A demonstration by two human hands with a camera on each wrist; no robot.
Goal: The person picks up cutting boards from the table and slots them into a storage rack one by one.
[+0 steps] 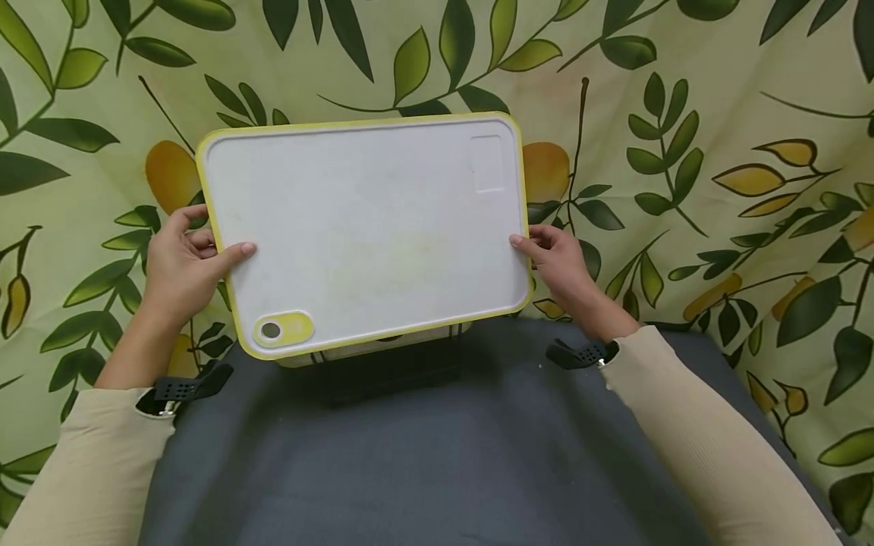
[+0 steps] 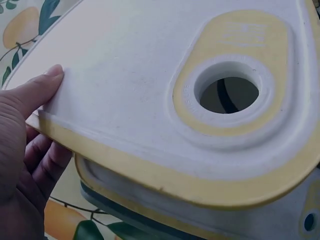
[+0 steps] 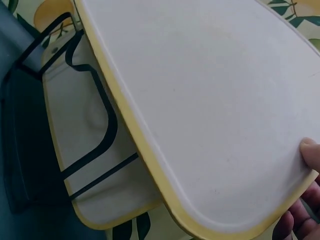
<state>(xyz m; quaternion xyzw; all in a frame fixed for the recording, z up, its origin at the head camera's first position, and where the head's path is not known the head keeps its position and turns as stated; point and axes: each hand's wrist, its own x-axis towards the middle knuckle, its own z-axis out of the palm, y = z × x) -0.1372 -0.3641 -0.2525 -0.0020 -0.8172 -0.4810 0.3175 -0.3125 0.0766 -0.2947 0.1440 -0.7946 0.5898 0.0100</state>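
— What do the two hands hold?

— A white cutting board (image 1: 365, 231) with a yellow rim, held level above a leaf-and-lemon print cloth (image 1: 717, 152). The left hand (image 1: 184, 265) grips the board's left edge, thumb on top, fingers curled beneath. The right hand (image 1: 560, 262) grips the right edge the same way.

— Where does the board sit in the scene?

— At the centre, just beyond a dark grey surface (image 1: 423, 455) near the person. A yellow tab with a round hole (image 2: 227, 95) marks its near-left corner.

— Anything under it?

— A second board (image 3: 95, 165), pale with a yellow rim, stands in a black wire rack (image 3: 95, 125) directly below the near edge. The held board appears clear of it, though I cannot tell for certain.
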